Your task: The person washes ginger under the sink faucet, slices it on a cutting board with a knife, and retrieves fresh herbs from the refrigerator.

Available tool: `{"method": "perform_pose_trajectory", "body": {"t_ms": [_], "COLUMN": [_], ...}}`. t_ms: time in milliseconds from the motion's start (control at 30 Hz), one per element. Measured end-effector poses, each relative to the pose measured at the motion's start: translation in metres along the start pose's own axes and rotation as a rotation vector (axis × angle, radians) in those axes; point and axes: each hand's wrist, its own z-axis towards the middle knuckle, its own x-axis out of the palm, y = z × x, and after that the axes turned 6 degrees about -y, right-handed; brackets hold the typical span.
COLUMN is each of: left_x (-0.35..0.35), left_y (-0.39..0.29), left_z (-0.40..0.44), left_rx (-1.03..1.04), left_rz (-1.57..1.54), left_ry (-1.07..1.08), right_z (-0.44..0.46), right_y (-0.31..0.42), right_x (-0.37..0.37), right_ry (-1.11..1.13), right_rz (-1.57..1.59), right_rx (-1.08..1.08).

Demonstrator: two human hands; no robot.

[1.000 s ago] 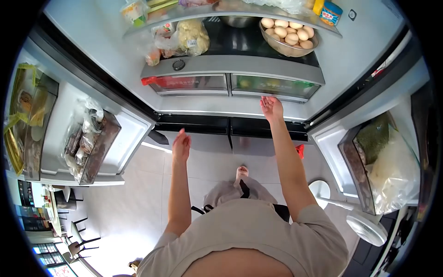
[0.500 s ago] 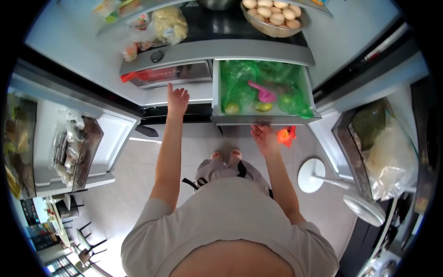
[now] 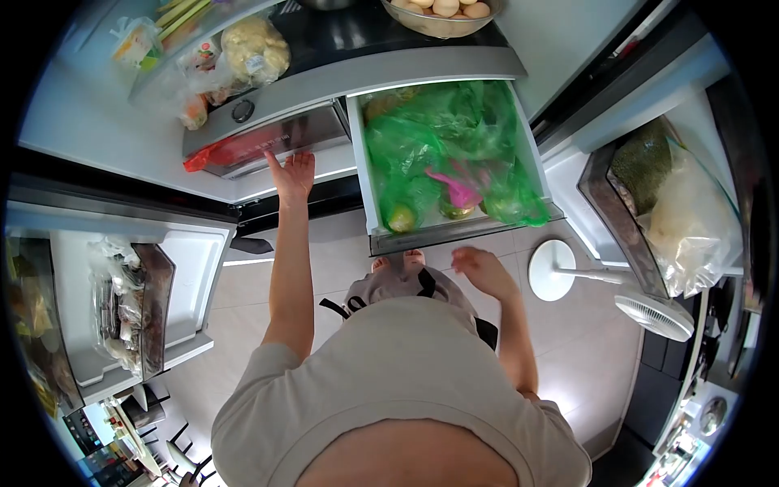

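Observation:
The right fridge drawer (image 3: 454, 235) is pulled out, and green plastic bags (image 3: 454, 122) with round produce and a pink piece (image 3: 457, 191) fill it. My right hand (image 3: 484, 272) is just below the drawer's front edge, apart from it, slightly blurred, with fingers curled loosely and no object visible in it. At the front of the closed left drawer (image 3: 324, 130), my left hand (image 3: 293, 174) has its fingers spread and holds nothing. A red bag (image 3: 213, 152) shows at that drawer's left end.
A bowl of eggs (image 3: 442, 24) and a bagged cauliflower (image 3: 255, 50) stand on the shelf above. Open fridge doors with filled bins flank both sides. A white fan (image 3: 654, 315) stands at the right; chairs (image 3: 182, 454) are at lower left.
The right drawer has come out, further than half a second ago. My right hand has left its front edge and moved slightly right and down. My left hand has risen toward the left drawer.

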Motion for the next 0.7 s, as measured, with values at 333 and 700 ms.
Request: {"method": "perform_pose_trajectory", "body": {"t_ms": [333,700], "left_x": [0.001,0.158], "left_y": [0.003,0.108], "left_z": [-0.119,-0.178], "left_rx": [0.195,0.709], "left_rz": [0.599,1.791], "left_ry": [-0.215,1.272], "right_z": [0.079,0.135], "right_y": [0.12,0.148], "right_x": [-0.09,-0.136], "right_ry": [0.277,-0.391], "right_rz": [-0.458,-1.1], "right_rx": [-0.363,-0.677]}}
